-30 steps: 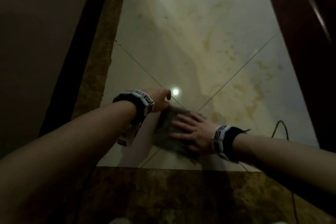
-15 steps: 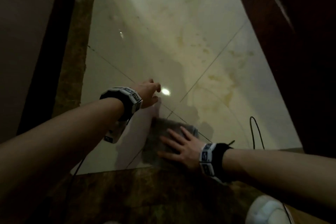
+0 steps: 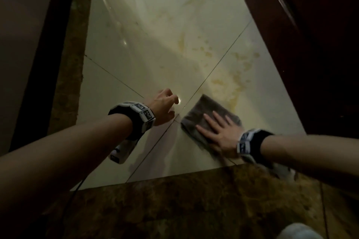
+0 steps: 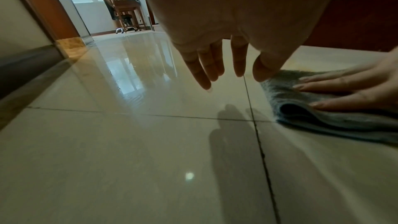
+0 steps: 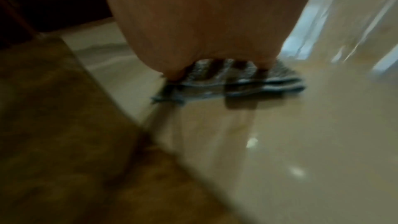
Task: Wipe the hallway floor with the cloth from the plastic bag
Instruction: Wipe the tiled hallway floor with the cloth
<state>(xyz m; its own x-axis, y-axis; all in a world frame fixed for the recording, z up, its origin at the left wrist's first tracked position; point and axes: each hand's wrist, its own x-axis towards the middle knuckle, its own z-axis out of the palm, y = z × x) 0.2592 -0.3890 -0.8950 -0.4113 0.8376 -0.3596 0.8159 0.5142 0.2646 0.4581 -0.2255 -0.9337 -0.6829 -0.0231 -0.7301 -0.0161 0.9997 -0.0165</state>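
Head: right hand (image 3: 223, 134) flat, fingers spread, pressing folded grey cloth (image 3: 206, 114) onto glossy floor tile (image 3: 136, 64), beside the grout cross. Left hand (image 3: 165, 106) empty, fingers loosely extended. Left wrist: fingertips (image 4: 204, 81) just above the tile. Right wrist: blurred, cloth under palm.

Folded grey terry cloth (image 3: 208, 116) lies on glossy pale tiled floor (image 3: 147, 48), R of the tile-joint crossing. R hand (image 3: 223, 134) flat on it; L hand (image 3: 165, 105) just left, apart from cloth.
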